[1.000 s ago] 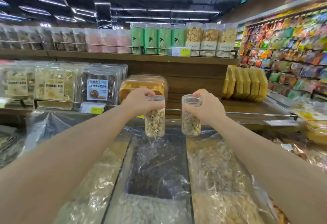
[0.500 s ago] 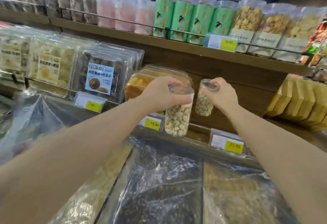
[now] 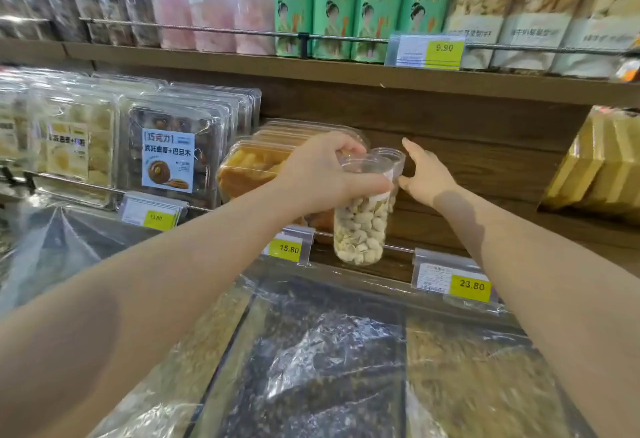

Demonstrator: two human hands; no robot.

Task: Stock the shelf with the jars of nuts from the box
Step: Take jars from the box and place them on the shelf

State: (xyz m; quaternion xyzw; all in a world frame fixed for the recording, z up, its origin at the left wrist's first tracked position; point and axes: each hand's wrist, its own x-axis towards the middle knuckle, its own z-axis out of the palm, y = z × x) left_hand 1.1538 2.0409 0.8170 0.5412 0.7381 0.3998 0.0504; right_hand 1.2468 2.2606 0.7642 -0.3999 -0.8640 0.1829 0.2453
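Note:
My left hand (image 3: pixel 323 174) grips a clear jar of pistachios (image 3: pixel 360 229) by its lid end and holds it upright just above the front rail of the wooden middle shelf (image 3: pixel 446 226). A second clear jar (image 3: pixel 394 160) stands right behind it, against the shelf's back wall, and is mostly hidden. My right hand (image 3: pixel 427 179) is just to the right of that second jar. Its fingers are spread and its thumb tip is at the jar's side. The box is not in view.
Orange snack trays (image 3: pixel 249 169) sit directly left of the jars, yellow packs (image 3: pixel 595 167) far right. Price tags 15.80 (image 3: pixel 289 249) and 23.80 (image 3: pixel 471 285) hang on the rail. Green tubes (image 3: pixel 356 11) and bags fill the upper shelf. Plastic-covered bulk bins (image 3: pixel 329 351) lie below.
Both hands moved forward to the middle shelf. My right hand set its jar down at the back and spread its fingers. My left hand still carries the pistachio jar.

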